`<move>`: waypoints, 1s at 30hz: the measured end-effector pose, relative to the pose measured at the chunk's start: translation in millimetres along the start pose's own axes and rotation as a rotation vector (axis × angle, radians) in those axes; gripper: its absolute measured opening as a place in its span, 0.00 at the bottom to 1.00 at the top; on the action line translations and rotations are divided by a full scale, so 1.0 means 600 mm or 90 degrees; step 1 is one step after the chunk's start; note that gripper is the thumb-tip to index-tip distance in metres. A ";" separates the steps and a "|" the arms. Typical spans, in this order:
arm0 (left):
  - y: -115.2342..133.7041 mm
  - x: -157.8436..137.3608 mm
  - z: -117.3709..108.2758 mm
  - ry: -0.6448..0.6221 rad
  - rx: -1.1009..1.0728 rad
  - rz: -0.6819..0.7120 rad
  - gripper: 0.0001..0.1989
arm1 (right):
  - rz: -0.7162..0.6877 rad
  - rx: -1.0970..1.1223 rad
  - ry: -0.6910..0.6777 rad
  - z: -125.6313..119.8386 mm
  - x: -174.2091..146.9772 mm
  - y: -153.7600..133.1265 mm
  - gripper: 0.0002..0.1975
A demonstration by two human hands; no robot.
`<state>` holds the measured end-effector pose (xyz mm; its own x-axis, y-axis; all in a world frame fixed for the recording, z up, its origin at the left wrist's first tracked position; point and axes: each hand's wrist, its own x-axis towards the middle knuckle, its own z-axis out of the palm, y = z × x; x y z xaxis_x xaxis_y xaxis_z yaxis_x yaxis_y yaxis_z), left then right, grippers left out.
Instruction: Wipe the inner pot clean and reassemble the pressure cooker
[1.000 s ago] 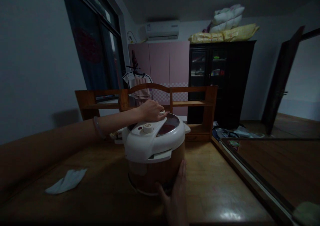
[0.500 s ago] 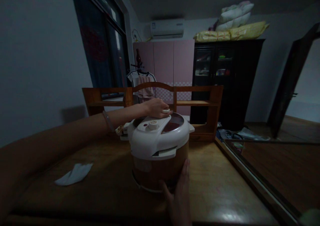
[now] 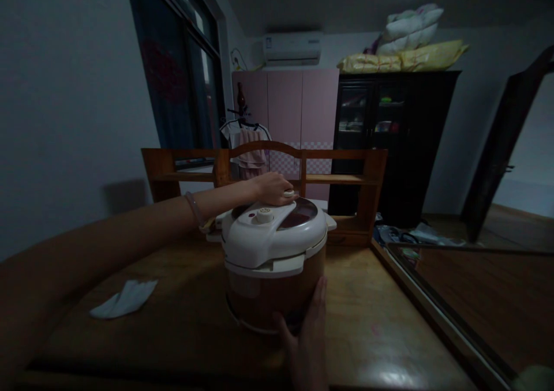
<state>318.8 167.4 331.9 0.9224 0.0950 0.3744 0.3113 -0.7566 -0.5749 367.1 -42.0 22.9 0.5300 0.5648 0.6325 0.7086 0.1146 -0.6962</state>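
An electric pressure cooker stands upright on the wooden table, its lid white with a dark top panel and a round valve knob. My left hand, a bracelet on its wrist, reaches across the top and is closed around the lid handle; only a pale end of the handle shows. Low on the cooker's right side, my right hand lies against the body with thumb and fingers spread apart. A white front tab sticks out under the lid rim.
A crumpled white tissue lies on the table at the left. Behind the cooker rises a wooden shelf rack. A raised edge borders the table on the right. Farther back are a pink wardrobe and a dark cabinet.
The lid has turned slightly on the cooker, and the dark gap above the front tab no longer shows. Both hands keep their places on the handle and the side.
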 end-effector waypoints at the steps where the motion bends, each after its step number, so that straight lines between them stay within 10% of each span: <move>1: 0.002 -0.001 -0.001 0.002 0.001 -0.008 0.27 | 0.000 0.000 0.001 0.000 0.000 0.000 0.55; 30: 0.063 0.007 -0.045 -0.110 -0.028 -0.300 0.25 | 0.008 0.035 -0.010 -0.003 -0.002 -0.006 0.55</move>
<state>328.2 121.8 331.2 0.7089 0.5359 0.4586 0.6971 -0.6315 -0.3395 364.8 -44.5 25.1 0.5307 0.5791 0.6188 0.6756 0.1519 -0.7215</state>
